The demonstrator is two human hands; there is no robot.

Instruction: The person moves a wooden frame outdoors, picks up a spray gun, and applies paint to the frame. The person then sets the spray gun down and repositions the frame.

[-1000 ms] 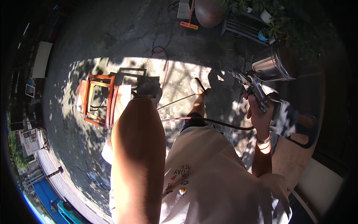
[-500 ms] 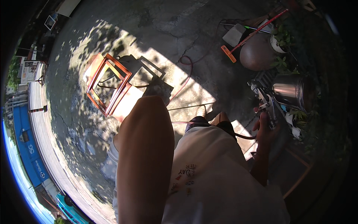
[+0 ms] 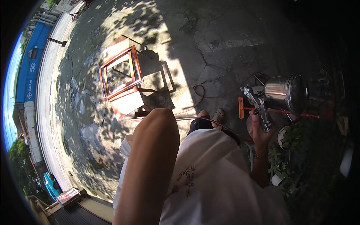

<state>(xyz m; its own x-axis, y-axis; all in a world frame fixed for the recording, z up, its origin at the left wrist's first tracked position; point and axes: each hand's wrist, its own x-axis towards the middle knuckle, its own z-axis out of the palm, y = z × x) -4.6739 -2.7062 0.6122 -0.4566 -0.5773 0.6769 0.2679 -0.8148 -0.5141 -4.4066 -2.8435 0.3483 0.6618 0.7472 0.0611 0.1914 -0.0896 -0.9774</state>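
Head view, looking down past a white printed shirt (image 3: 221,180) onto sunlit cracked concrete ground (image 3: 210,41).

Item 1: right hand (image 3: 258,131), closed round the grip of a silver metal spray gun with a shiny steel cup (image 3: 287,92) on its side. The gun is being held upright, to the right of the landmark below and well apart from it, nozzle end uppermost.

Item 2, landmark: a small orange-red painted metal frame stool (image 3: 120,77), lying tilted on the concrete in the sun, throwing a hard shadow to its right.

Item 3: left forearm, raised and filling the lower middle, its elbow just below the stool in the picture. The left hand is hidden; whether it is open or closed cannot be told.

Item 4: a thin red air hose (image 3: 198,98), looping on the ground between stool and gun.

Item 5: an orange-handled tool (image 3: 241,108), lying right of the stool, beside the gun.

Judgement: spraying is paused, gun being carried or readied. Next move likely calls for bringing the nozzle toward the stool and levelling it.
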